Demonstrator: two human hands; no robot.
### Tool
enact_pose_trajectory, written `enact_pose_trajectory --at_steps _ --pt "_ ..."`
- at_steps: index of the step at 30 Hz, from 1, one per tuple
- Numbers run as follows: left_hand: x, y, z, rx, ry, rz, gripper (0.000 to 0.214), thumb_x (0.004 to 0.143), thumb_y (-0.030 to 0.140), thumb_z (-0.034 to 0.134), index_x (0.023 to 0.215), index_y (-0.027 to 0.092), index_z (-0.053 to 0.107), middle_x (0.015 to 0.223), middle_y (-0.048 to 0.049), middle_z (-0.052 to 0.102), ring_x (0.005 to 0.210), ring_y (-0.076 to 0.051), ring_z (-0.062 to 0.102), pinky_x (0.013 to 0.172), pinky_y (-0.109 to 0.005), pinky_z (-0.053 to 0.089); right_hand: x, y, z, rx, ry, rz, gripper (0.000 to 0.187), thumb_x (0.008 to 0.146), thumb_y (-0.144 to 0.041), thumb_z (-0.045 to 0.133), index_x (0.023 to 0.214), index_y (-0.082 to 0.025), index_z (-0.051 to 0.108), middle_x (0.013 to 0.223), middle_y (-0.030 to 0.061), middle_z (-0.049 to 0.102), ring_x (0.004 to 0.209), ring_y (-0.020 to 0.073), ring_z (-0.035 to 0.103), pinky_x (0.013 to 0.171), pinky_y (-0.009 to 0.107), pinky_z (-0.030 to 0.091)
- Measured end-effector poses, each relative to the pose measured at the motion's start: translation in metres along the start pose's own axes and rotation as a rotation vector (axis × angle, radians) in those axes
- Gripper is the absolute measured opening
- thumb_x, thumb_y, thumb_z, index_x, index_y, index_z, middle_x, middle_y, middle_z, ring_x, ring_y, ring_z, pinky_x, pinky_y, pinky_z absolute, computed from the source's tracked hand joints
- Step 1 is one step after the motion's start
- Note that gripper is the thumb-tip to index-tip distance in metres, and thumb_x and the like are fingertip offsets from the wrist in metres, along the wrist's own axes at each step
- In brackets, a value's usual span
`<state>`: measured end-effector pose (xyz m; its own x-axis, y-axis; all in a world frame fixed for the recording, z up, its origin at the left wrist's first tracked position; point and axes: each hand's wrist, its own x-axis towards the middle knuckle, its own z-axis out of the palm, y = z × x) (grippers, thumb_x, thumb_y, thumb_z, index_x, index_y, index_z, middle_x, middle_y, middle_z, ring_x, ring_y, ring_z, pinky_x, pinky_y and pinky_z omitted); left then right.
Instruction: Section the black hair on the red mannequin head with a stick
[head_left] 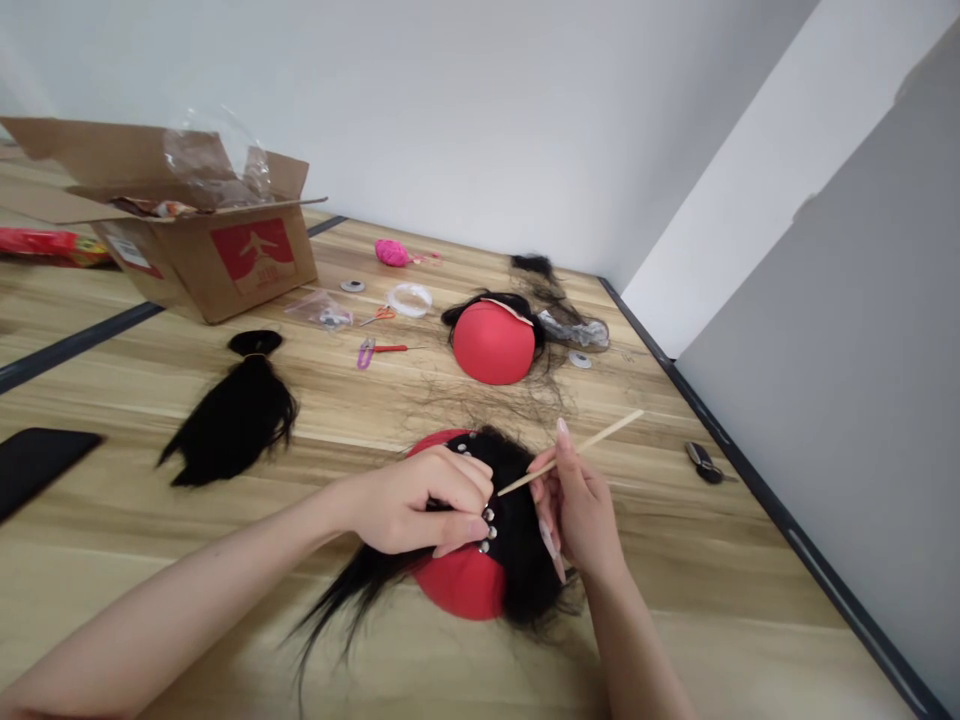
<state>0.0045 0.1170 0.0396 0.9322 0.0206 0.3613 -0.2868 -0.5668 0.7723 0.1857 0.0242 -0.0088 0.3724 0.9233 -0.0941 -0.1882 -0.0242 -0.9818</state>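
Note:
A red dome-shaped form lies on the table with black hair spread over its right side. Across the hair runs a row of shiny round silver studs. My left hand rests on the dome with its fingers curled and the thumb beside the studs; what it pinches is hidden. A long black strand trails out from beneath it to the lower left. Between thumb and fingers, my right hand grips a thin wooden stick, whose lower tip points at the hair near the studs.
Farther back stands another red dome with hair. A tied black hair bundle lies left, near a cardboard box. Small scissors, a red-handled tool, a pink yarn ball and a car key are scattered around.

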Motion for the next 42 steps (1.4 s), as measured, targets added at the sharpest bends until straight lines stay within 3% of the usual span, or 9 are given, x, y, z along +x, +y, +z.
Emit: enact_pose_trajectory --at_steps 9,13,19,28,36,42 --pt "0.001 -0.001 0.003 0.031 -0.034 -0.026 0.06 0.103 0.052 0.024 0.053 0.022 0.037 0.052 -0.0039 0.047 0.059 -0.018 0.045 0.068 -0.035 0.044 0.001 -0.004 0.002 -0.105 0.06 -0.029 0.06 0.083 -0.073 0.054 0.062 -0.017 0.06 0.037 -0.005 0.051 0.02 0.0064 0.039 0.019 0.015 0.025" --pt "0.0 -0.002 0.004 0.026 -0.032 -0.012 0.058 0.104 0.049 0.026 0.054 0.022 0.038 0.053 -0.0035 0.046 0.06 -0.018 0.045 0.068 -0.035 0.044 0.002 -0.007 0.002 -0.185 0.085 -0.021 0.06 0.083 -0.071 0.056 0.056 -0.018 0.057 0.03 -0.0055 0.045 0.018 0.0068 0.038 0.019 0.014 0.022" --pt "0.0 -0.002 0.005 0.018 -0.046 -0.042 0.057 0.102 0.049 0.027 0.053 0.022 0.036 0.053 -0.0041 0.047 0.06 -0.019 0.046 0.07 -0.037 0.045 0.008 -0.001 -0.009 -0.171 -0.019 0.061 0.059 0.081 -0.067 0.061 0.049 -0.019 0.05 0.025 -0.0059 0.041 0.017 0.0069 0.034 0.02 0.016 0.022" --pt "-0.001 -0.002 0.004 -0.007 -0.002 -0.002 0.058 0.104 0.049 0.027 0.055 0.022 0.04 0.053 -0.0043 0.051 0.062 -0.018 0.047 0.071 -0.035 0.044 0.007 0.003 -0.01 -0.114 -0.014 0.042 0.054 0.084 -0.064 0.061 0.055 -0.019 0.053 0.027 -0.0081 0.04 0.018 0.0064 0.034 0.021 0.015 0.022" --pt "-0.001 -0.001 0.004 -0.02 0.008 0.011 0.057 0.105 0.045 0.03 0.054 0.021 0.041 0.052 -0.0039 0.051 0.061 -0.018 0.047 0.07 -0.034 0.044 0.0 0.002 -0.013 -0.029 -0.074 -0.054 0.049 0.088 -0.061 0.06 0.066 -0.017 0.059 0.037 -0.0058 0.051 0.023 0.0073 0.044 0.023 0.013 0.032" --pt "-0.003 -0.004 0.003 -0.033 0.008 0.039 0.053 0.105 0.038 0.033 0.055 0.02 0.041 0.055 -0.0045 0.053 0.061 -0.017 0.046 0.069 -0.034 0.042 -0.005 -0.008 -0.017 -0.009 -0.135 -0.085 0.042 0.088 -0.055 0.064 0.075 -0.015 0.065 0.052 -0.001 0.063 0.033 0.012 0.058 0.03 0.019 0.049"
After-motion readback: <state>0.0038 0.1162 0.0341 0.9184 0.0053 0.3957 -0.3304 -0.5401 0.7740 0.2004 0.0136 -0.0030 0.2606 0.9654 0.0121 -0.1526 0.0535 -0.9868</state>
